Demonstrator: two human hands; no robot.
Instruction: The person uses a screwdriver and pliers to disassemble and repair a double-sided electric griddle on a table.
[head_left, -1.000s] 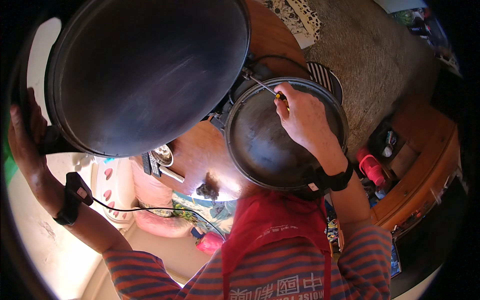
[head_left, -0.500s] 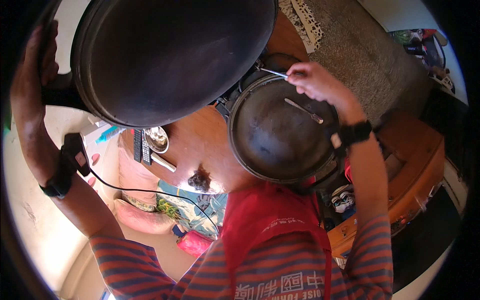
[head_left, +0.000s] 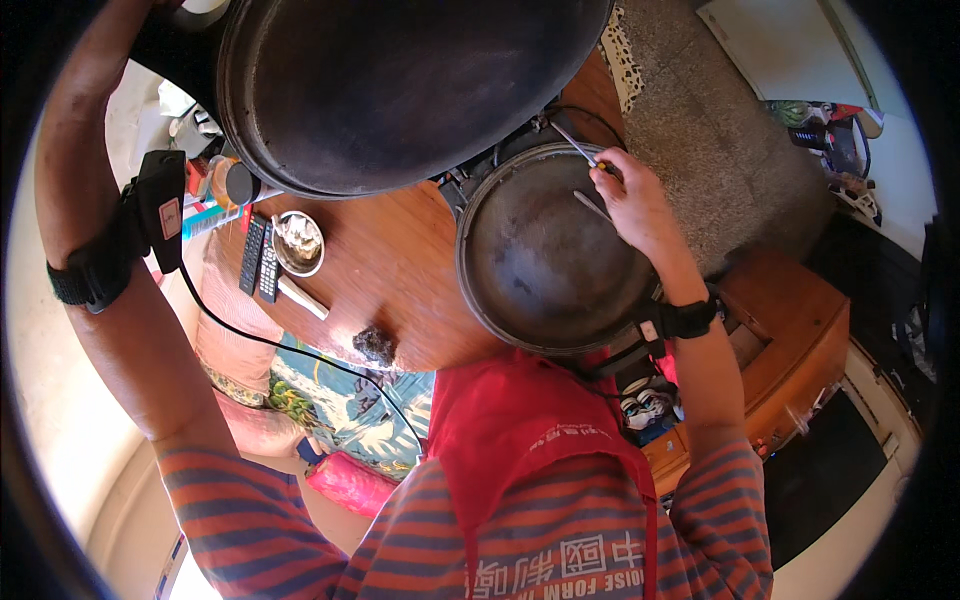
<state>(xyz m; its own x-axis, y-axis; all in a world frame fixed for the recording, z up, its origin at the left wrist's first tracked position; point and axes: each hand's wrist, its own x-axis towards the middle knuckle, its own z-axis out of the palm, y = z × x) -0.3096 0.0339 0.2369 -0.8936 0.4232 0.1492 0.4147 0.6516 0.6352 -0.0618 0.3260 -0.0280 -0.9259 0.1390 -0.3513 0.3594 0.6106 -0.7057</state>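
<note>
A round black electric griddle stands with its lid (head_left: pixel 400 90) raised on the left and its lower plate (head_left: pixel 540 270) lying flat on the right. At the top left edge, my left hand (head_left: pixel 165 8) is mostly cut off, its fingers closed at the lid's black handle (head_left: pixel 180 55). My right hand (head_left: pixel 630 195) is closed on a screwdriver (head_left: pixel 574 140) with a thin metal shaft and yellow-and-black handle. Its tip points at the hinge (head_left: pixel 540 120) between the two halves. On the lower plate lies a slim metal tool (head_left: pixel 592 205), partly hidden under my right hand.
The griddle rests on a round wooden table (head_left: pixel 400 270). Two remote controls (head_left: pixel 262 262), a bowl (head_left: pixel 300 243) with crumpled white stuff and a dark scouring pad (head_left: pixel 374 346) lie there. A black cable (head_left: pixel 300 350) hangs from my left forearm. A wooden cabinet (head_left: pixel 785 300) stands at the right.
The raised lid and my left hand have shifted up in view, the lid also rightward. My right hand has turned and come slightly lower, showing the screwdriver's handle and covering part of the slim tool.
</note>
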